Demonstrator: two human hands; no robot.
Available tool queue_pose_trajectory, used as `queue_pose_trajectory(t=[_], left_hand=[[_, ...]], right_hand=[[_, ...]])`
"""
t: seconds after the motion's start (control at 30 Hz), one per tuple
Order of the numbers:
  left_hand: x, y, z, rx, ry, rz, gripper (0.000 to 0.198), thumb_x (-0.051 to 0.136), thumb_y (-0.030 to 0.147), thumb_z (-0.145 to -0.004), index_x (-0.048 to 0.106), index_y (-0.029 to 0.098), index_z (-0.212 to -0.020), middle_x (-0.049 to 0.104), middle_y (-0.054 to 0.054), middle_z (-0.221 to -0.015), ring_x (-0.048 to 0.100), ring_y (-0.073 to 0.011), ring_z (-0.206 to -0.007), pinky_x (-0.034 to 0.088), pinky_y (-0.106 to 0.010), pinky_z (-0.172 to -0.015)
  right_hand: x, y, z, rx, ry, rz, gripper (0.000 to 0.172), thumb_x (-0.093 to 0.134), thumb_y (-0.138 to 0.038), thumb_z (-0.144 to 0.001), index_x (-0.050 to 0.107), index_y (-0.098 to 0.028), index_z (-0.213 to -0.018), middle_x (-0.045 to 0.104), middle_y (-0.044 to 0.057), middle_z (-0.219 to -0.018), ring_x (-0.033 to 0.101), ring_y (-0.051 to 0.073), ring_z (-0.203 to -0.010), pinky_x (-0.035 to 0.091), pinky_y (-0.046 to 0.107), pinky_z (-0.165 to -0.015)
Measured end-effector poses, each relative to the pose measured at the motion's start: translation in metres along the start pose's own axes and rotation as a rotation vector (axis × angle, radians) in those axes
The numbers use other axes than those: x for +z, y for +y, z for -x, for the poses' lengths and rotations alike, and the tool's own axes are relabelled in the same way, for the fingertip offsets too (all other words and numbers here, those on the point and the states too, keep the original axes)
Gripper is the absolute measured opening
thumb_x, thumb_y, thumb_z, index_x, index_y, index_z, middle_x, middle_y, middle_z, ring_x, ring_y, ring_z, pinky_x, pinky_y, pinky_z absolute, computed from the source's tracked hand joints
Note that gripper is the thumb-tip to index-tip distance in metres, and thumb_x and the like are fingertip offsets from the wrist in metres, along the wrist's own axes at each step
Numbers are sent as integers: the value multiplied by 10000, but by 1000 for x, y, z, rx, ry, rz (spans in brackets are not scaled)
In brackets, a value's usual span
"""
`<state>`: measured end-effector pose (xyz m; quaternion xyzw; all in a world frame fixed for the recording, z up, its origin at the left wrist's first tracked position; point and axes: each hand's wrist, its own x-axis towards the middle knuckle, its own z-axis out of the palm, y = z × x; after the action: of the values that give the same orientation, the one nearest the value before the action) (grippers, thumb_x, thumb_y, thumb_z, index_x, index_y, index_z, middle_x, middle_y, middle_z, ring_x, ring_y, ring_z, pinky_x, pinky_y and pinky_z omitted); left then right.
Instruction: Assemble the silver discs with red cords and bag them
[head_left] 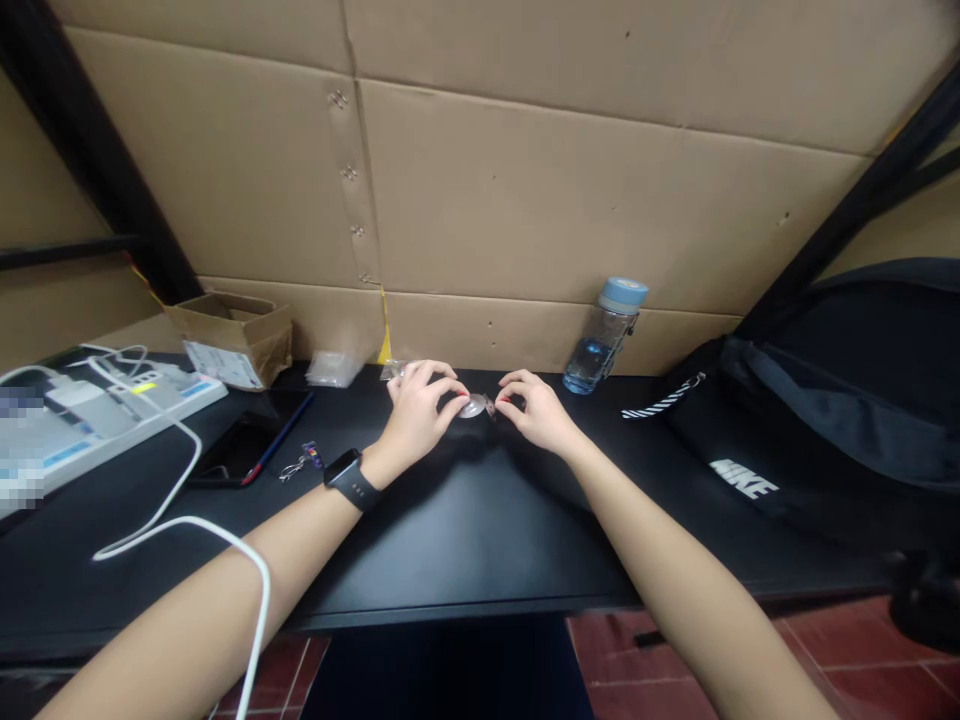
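Observation:
Over the black table, my left hand (421, 405), with a dark watch on its wrist, pinches a small clear oval piece (472, 407) by its left edge between thumb and forefinger. Just right of it, my right hand (536, 412) has its thumb and forefinger brought close together. Between the right fingertips and the clear piece is a tiny brownish bit (490, 407), too small to name. Whether the right fingers grip that bit or something else is unclear. Behind my left hand, a small clear plastic packet (391, 370) is partly hidden.
Left of my hands are a keyring (302, 461), a phone (251, 440), a white power strip (112, 425) with cables, and an open cardboard box (236, 340). Plastic bags (334, 368) lie behind. A water bottle (602, 340) and a black backpack (817, 420) stand right. Cardboard (600, 200) walls the back.

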<state>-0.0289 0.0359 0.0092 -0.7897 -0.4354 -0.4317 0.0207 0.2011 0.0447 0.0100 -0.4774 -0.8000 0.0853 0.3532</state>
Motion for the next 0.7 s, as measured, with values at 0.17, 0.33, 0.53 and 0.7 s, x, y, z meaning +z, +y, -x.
queue_pose_trajectory(t=[0.17,0.33,0.53,0.7], left_hand=[[0,2,0,-99,88,99,94,672,334,-915,734,265,-929,624,-46,-1133,554,-246,-1113,368,-433,-991],[2,2,1,-114,55,170,91,670,328,-913,735,265,-921,625,-41,-1120,568,-240,-1124,395,-426,-1001],[6,-2,2,-115,41,182,81,702,341,-894,755,280,-901,626,-27,-1108,567,-231,-1113,392,-422,-1011],[9,-6,2,-112,-5,177,110,700,377,-898,767,291,-898,636,-27,-1097,558,-227,-1102,386,-424,-1011]], right_hand=[[10,-7,-2,114,58,-418,160,685,-343,-866,733,-192,-844,686,89,-1131,661,216,-994,517,321,-774],[18,-16,1,197,20,-687,228,728,-405,-827,708,-187,-886,734,70,-1056,680,205,-951,518,327,-839],[15,-24,3,314,-89,-803,289,743,-453,-804,677,-179,-869,751,66,-955,690,199,-903,506,275,-696],[17,-24,3,309,-109,-776,268,727,-438,-819,666,-180,-861,759,71,-1002,701,186,-892,510,268,-691]])
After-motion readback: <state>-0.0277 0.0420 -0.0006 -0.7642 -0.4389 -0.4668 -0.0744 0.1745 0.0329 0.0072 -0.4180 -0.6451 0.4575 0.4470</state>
